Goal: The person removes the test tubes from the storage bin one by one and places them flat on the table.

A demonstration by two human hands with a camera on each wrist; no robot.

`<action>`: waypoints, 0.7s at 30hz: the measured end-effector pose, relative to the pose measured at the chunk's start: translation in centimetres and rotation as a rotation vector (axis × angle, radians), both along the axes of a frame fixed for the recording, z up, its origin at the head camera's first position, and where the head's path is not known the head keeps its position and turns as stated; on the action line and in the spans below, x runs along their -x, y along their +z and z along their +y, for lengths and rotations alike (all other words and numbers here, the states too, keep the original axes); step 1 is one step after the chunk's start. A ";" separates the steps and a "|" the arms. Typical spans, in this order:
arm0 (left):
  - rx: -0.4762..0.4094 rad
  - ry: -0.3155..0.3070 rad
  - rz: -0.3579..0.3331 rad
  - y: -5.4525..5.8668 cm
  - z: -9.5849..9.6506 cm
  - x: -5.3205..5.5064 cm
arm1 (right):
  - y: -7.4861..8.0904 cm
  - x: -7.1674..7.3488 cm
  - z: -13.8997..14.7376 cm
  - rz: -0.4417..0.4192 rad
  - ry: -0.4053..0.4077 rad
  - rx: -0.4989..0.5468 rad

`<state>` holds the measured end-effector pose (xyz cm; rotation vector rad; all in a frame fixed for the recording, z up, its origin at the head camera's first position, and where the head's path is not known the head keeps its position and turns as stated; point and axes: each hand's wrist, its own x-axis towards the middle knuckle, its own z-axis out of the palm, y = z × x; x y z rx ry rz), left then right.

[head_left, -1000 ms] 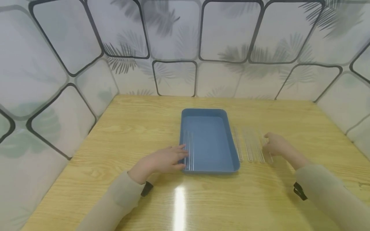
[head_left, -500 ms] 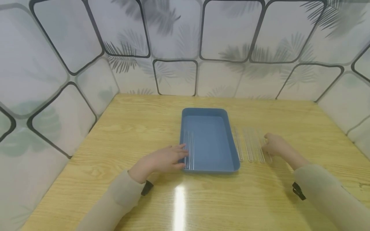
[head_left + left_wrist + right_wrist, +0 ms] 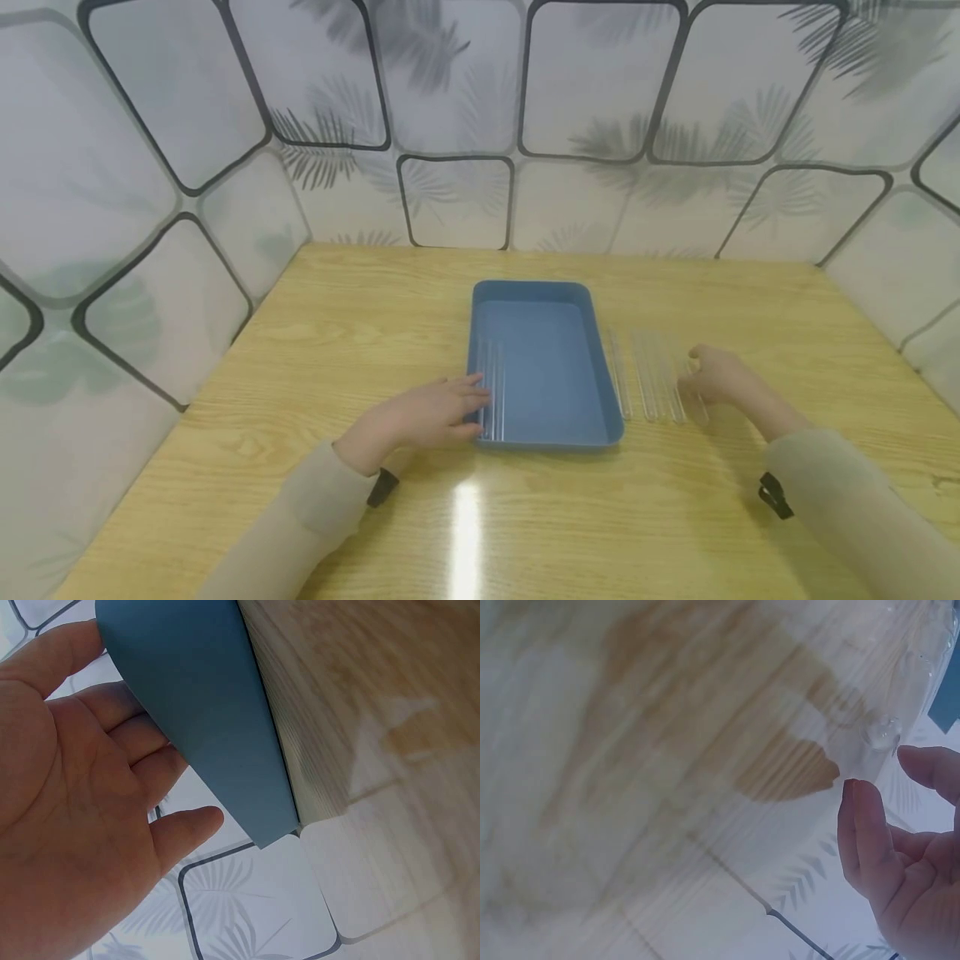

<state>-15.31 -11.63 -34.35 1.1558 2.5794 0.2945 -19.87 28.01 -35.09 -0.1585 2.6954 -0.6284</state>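
Note:
A shallow blue tray lies on the table, with several slender clear tubes along its left side. My left hand reaches over the tray's left rim, fingers extended at these tubes. In the left wrist view the palm and fingers show beside the tray's outer wall. To the right of the tray, more clear tubes lie side by side. My right hand is at the rightmost ones, fingers bent. In the right wrist view its thumb and fingertips stand apart, close to a tube's rounded end.
The wooden table extends on both sides of the tray and in front of it. A patterned wall covering borders the table at the back and sides. A bright light reflection falls on the table near the front.
My right hand has shifted very slightly, and the tubes beside its fingers sit a little further left. The left hand stays in place over the tray's edge.

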 end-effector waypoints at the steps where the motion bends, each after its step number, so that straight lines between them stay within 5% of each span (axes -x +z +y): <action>1: 0.001 0.001 0.000 0.0 0.0 0.0 | 0.0 0.0 0.0 0.003 0.001 -0.002; 21: -0.010 -0.008 -0.003 0.3 0.0 -0.1 | 0.6 -0.1 1.2 0.040 0.035 -0.033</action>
